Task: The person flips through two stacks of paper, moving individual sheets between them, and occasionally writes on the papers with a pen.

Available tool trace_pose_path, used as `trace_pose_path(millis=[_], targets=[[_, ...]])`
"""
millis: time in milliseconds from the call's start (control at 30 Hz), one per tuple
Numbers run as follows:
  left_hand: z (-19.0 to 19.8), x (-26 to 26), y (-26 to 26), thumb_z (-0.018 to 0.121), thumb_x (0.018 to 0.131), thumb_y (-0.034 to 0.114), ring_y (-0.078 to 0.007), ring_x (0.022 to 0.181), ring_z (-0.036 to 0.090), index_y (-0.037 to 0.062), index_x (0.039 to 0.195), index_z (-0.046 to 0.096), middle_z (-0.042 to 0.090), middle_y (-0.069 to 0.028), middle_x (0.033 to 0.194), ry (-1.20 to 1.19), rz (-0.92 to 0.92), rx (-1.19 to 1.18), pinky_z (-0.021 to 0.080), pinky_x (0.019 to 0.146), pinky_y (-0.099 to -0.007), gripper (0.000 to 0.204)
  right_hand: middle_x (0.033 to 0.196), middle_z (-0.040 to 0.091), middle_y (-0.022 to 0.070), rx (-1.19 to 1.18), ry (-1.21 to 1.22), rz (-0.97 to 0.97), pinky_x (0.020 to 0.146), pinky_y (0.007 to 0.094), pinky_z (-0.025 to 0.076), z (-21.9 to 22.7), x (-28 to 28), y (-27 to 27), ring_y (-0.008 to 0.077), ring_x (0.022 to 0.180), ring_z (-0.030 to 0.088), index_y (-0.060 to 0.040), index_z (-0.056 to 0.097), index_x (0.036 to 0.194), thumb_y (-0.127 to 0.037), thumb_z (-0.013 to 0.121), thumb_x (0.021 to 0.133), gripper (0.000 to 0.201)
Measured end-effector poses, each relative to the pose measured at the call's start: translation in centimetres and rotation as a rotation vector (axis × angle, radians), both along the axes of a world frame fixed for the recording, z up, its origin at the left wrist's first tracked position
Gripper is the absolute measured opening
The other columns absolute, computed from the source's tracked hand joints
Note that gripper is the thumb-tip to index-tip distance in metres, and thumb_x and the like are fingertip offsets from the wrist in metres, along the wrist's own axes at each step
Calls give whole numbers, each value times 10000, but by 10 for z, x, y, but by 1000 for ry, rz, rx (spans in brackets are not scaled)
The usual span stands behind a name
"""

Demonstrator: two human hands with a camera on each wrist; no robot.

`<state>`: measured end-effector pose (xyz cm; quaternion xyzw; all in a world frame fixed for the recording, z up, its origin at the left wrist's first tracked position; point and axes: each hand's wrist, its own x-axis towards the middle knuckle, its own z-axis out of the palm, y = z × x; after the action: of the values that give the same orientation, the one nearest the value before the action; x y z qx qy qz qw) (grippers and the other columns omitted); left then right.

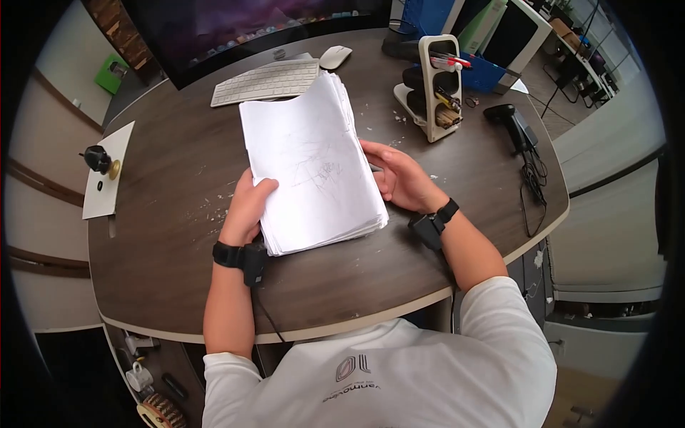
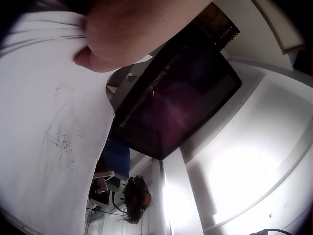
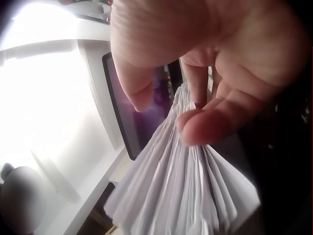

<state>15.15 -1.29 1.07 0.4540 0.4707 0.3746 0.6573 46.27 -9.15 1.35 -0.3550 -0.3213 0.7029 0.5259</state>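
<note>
A thick stack of white paper sheets (image 1: 307, 164) is held tilted above the desk, with pencil scribbles on its top sheet. My left hand (image 1: 246, 207) grips the stack's left edge, thumb lying on the top sheet and the other fingers hidden beneath. At the opposite edge is my right hand (image 1: 403, 175), its fingers loosely bent and its fingertips right at the sheet edges. The right wrist view shows those edges fanned apart, with the right thumb (image 3: 137, 93) away from them. Scribbles and the left thumb (image 2: 84, 58) on the paper also appear in the left wrist view.
Beyond the stack lie a white keyboard (image 1: 267, 82) and a mouse (image 1: 335, 57), below a monitor (image 1: 250, 32). A pen holder (image 1: 439, 89) and a black handheld scanner (image 1: 510, 121) are on the right. White scraps (image 1: 214, 214) dot the desk; a white board (image 1: 110, 171) is at its left edge.
</note>
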Motion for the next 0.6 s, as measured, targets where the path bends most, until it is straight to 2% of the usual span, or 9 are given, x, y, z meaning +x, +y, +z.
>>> trace_pose_path(millis=[67, 100, 133, 233, 367, 400, 467, 600], targets=[[6, -13, 5, 631, 944, 51, -259, 1123, 697, -118, 1437, 512, 690, -206, 1302, 101, -8, -7, 566, 979, -378, 534, 1358, 659, 122, 59, 8, 108, 595, 234, 488, -3, 4, 1, 97, 689, 546, 14, 454, 1599, -421, 601, 1052, 715], [8, -26, 10, 635, 941, 51, -255, 1098, 704, -116, 1435, 516, 700, -202, 1282, 133, -2, 5, 572, 963, -377, 535, 1221, 707, 88, 76, 1, 130, 616, 249, 501, -5, 4, 0, 108, 700, 560, 19, 515, 1555, -424, 570, 1068, 660], [9, -44, 18, 638, 938, 51, -252, 1073, 712, -113, 1434, 520, 709, -198, 1262, 167, 3, 17, 578, 948, -375, 536, 1221, 707, 88, 80, 14, 134, 616, 249, 501, -7, 4, 0, 108, 700, 560, 19, 515, 1555, -424, 570, 1068, 660], [3, -112, 33, 634, 913, 67, -241, 1052, 712, -93, 1410, 567, 726, -175, 1239, 252, 47, 35, 578, 932, -375, 527, 1046, 728, 43, 74, 20, 140, 671, 269, 520, -9, 1, -4, 106, 722, 577, 6, 556, 1513, -389, 509, 1107, 569], [-20, -196, 52, 650, 894, 121, -235, 1009, 705, -83, 1369, 600, 731, -163, 1218, 356, 99, 1, 568, 912, -362, 519, 1011, 717, 38, 46, 32, 38, 681, 250, 500, -7, 0, -5, 90, 749, 587, 7, 614, 1419, -385, 537, 1121, 498], [-15, -205, 52, 650, 894, 121, -235, 1009, 705, -83, 1369, 600, 731, -163, 1218, 365, 112, 1, 568, 912, -362, 519, 1011, 717, 38, 47, 42, 51, 681, 250, 500, -8, 0, -4, 90, 749, 587, 7, 614, 1419, -385, 537, 1121, 498], [-4, -227, 51, 636, 895, 135, -218, 971, 700, -54, 1388, 595, 732, -142, 1199, 605, 57, -15, 573, 884, -358, 530, 1004, 712, 29, 40, 25, 25, 691, 250, 496, -12, 1, -4, 88, 756, 589, 1, 624, 1406, -377, 545, 1121, 480], [13, -283, 52, 640, 890, 152, -214, 933, 693, -33, 1374, 608, 732, -129, 1161, 711, 34, -38, 571, 849, -358, 519, 985, 700, 20, 36, -36, 30, 708, 252, 495, -9, -2, -5, 84, 780, 587, -11, 645, 1375, -343, 563, 1118, 428]])
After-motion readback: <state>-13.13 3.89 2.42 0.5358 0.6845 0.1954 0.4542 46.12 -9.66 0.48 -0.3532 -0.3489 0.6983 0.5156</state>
